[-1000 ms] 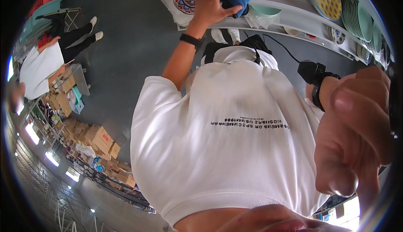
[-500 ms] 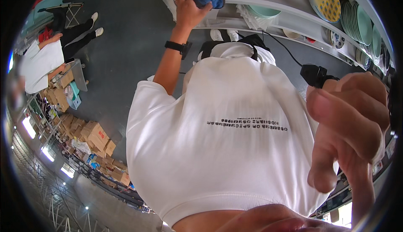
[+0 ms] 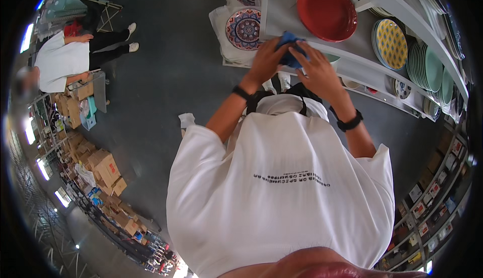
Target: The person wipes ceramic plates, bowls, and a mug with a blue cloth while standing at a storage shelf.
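A crumpled blue cloth is held between two bare hands at the front edge of a pale gray shelf. The left hand has its grip closed on the fabric; the right hand lays its fingers over it, though how far that grip closes cannot be told. Beyond the cloth, a glossy red plate sits on the shelf, with a medallion-patterned plate on white wrapping to the left. To the right stand a yellow patterned plate and a row of pale green plates. Across the dark gray floor, a person in a white shirt is near stacked cardboard boxes.
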Motion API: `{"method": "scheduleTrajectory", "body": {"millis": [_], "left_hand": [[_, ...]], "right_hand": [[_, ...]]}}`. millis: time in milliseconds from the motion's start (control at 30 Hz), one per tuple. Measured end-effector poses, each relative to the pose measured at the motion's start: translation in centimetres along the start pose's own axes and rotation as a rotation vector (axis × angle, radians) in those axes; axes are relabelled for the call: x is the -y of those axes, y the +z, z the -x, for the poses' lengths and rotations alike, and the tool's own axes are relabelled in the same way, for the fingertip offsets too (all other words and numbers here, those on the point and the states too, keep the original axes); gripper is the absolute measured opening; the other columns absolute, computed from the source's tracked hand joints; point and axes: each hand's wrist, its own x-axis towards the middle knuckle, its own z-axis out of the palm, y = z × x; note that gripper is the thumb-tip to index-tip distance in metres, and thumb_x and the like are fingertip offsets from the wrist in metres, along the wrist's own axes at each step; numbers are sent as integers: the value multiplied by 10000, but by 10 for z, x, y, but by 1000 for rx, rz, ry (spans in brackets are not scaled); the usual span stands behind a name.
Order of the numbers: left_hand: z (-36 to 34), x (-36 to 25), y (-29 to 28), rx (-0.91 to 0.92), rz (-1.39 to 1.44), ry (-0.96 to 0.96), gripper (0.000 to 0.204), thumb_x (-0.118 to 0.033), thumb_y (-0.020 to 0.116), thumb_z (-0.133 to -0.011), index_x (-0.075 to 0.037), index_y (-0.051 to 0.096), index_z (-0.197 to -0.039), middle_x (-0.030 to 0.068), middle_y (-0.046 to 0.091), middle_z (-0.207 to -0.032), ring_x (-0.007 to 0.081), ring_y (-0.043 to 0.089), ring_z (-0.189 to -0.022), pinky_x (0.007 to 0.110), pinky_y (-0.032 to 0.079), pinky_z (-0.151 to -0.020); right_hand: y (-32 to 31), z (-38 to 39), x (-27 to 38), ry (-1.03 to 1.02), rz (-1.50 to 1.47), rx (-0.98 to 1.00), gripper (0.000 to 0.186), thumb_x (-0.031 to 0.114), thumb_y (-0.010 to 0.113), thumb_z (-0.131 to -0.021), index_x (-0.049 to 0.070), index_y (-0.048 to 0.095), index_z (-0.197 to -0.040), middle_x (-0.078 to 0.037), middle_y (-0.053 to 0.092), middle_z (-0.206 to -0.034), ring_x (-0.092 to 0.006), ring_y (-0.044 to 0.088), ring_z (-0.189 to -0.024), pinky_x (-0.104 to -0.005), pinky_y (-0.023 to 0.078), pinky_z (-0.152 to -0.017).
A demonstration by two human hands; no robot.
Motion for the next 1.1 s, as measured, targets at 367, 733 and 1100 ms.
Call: {"method": "scheduleTrajectory", "body": {"millis": [367, 733, 1100], "left_hand": [[6, 19, -68, -172, 70, -518, 640, -60, 739, -741, -146, 554, -1349, 215, 541, -1278, 451, 566, -1123, 495, 486, -941], [-2, 54, 13, -240, 198, -437, 629, -222, 598, -873, -76, 375, -1443, 318, 519, -1316, 528, 549, -1136, 543, 459, -968], [-70, 94, 12, -71, 625, -763, 841, -293, 600, -804, -85, 215, -1522, 270, 465, -1416, 427, 522, -1214, 468, 410, -1037]], "right_hand": [[-14, -57, 44, -30, -742, 25, 333, 153, 675, -907, -6, 659, -1199, -126, 718, -961, -323, 704, -838, -377, 558, -774], [-219, -8, 29, -754, -303, -1209, 426, 319, 400, -1019, 342, 425, -1444, 56, 535, -1245, -177, 553, -965, -406, 481, -817], [-229, -5, 30, -738, -324, -778, 430, 300, 484, -968, 305, 480, -1399, 51, 578, -1183, -173, 583, -941, -385, 499, -798]]}}
